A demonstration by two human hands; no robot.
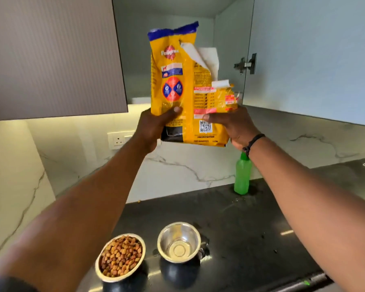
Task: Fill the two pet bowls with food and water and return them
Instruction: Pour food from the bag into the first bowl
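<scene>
Both hands hold a yellow pet food bag [185, 85] upright, raised in front of an open wall cupboard [173, 22]. My left hand [154, 127] grips the bag's lower left side and my right hand [232, 125] grips its lower right side. The bag's top right corner is torn open, showing white lining. Down on the black counter [251, 228] stand two steel bowls side by side. The left bowl [120, 257] is full of brown kibble. The right bowl [179, 241] looks empty or holds only clear liquid; I cannot tell which. A green bottle [242, 175] stands upright by the back wall.
The cupboard door [312, 55] hangs open to the right with its hinge showing. A closed ribbed cupboard door [51, 55] is on the left. A wall socket [119, 140] sits on the marble backsplash. A single kibble piece [138, 200] lies at the counter's back edge.
</scene>
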